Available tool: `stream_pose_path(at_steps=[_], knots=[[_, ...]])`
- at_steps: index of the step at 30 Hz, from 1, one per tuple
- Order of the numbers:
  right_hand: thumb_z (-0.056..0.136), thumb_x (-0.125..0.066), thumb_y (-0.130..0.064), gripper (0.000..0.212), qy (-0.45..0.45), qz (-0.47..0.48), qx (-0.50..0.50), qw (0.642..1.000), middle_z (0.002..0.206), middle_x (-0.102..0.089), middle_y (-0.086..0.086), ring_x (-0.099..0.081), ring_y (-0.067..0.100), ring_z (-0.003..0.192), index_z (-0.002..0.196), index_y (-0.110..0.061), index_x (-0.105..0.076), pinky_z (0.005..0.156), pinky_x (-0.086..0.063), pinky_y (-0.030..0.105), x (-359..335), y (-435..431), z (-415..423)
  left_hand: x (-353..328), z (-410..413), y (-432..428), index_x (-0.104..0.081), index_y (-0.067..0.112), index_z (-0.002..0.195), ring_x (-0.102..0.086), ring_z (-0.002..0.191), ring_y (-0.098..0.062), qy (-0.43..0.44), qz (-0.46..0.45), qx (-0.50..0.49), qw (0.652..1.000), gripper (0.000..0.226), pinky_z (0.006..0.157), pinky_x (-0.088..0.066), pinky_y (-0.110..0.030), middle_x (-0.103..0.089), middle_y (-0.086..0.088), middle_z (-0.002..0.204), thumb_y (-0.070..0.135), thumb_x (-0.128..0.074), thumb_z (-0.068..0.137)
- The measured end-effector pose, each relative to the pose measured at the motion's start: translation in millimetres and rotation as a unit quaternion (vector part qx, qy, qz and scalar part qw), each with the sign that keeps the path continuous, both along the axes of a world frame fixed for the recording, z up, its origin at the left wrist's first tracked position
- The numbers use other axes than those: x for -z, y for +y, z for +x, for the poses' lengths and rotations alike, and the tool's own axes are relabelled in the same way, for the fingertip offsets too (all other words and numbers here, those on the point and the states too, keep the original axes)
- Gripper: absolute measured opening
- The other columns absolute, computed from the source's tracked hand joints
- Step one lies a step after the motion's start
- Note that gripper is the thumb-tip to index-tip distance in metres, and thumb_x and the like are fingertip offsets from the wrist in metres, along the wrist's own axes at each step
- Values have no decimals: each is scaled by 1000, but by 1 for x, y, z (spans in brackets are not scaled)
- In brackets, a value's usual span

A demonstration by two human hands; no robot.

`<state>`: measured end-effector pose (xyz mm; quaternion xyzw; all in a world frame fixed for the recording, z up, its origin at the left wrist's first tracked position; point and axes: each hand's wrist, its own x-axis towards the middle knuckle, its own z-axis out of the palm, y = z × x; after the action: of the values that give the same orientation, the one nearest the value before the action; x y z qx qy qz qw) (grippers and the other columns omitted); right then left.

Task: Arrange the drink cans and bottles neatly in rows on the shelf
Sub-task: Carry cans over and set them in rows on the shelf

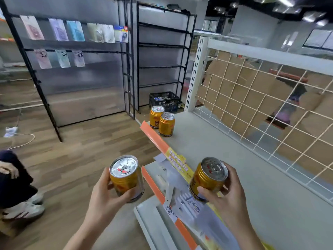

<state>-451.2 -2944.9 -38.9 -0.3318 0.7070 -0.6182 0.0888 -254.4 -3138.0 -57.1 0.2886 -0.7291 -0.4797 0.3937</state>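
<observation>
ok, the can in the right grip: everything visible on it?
Can: gold metal body with ribbed sides, dark band near the base, silver lid with pull tab. Tilted, lid toward the camera. The right grip holds it, thumb across the lower front, fingers round the far side, above the orange front strip of the shelf, not set down.

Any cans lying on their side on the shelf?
No. Both shelf cans stand upright at the far end of the shelf.

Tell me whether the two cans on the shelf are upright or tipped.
Upright: the far can and near can stand on their bases on the shelf, silver tops up.
</observation>
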Motion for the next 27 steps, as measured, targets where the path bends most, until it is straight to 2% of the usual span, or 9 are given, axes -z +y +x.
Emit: stream_pose_path(at_steps=[4,6,10,12,14,17,20,24,27], knots=[[48,-82,-22,70,5,6,15,1000,106,-62,-20,-61,5,93,110,-36,-52,73,-47,9,-2,-41,-17,0,-29,-46,-59,32,96,-62,81,-1,15,22,24,999,60,69,-44,-7,-68,20,92,50,-73,41],[48,-83,-24,70,8,7,22,1000,106,-61,-22,-61,4,93,109,-38,-51,73,-46,8,-4,-62,-29,-2,-46,-67,-60,36,96,-61,81,1,21,22,34,999,58,71,-44,-10,-68,20,93,51,-73,41],[46,-83,-36,70,13,4,40,999,107,-61,-21,-60,4,97,109,-40,-52,78,-47,12,-7,-102,-60,-12,-88,-108,-56,56,89,-60,77,4,43,4,55,998,50,68,-44,-6,-67,23,90,50,-72,42],[49,-83,-30,69,12,-2,46,999,108,-62,-17,-61,8,100,109,-41,-52,83,-49,20,-10,-121,-79,-17,-110,-132,-57,55,91,-61,78,4,58,1,62,996,50,70,-46,-9,-67,22,91,49,-73,44],[49,-83,-28,69,12,-6,54,998,107,-63,-18,-61,7,99,110,-41,-52,85,-50,23,-15,-140,-98,-24,-133,-156,-58,44,96,-61,80,3,72,-5,73,995,52,71,-47,-11,-67,22,92,49,-72,46],[54,-88,-18,70,14,-7,61,998,106,-62,-22,-61,4,97,110,-38,-51,80,-49,16,-20,-163,-124,-35,-167,-186,-54,34,104,-60,80,6,93,-15,95,991,58,71,-46,-9,-66,23,94,48,-71,50],[60,-85,-6,69,9,5,70,998,104,-61,-29,-59,-3,96,108,-39,-49,76,-47,11,-20,-181,-145,-42,-198,-212,-50,36,110,-62,88,3,114,7,122,986,61,73,-47,-9,-67,20,99,46,-71,54],[61,-84,-5,71,-8,25,90,996,108,-61,-19,-57,-6,98,113,-37,-48,78,-47,11,-18,-200,-167,-55,-239,-243,-45,42,112,-61,93,2,115,2,165,980,60,77,-48,-12,-64,22,103,43,-73,59],[56,-89,-14,75,-17,43,106,993,108,-61,-20,-55,-8,99,115,-36,-48,77,-45,8,-16,-214,-176,-60,-270,-267,-45,44,108,-61,92,3,109,13,212,971,54,77,-49,-13,-64,22,100,46,-71,60]])
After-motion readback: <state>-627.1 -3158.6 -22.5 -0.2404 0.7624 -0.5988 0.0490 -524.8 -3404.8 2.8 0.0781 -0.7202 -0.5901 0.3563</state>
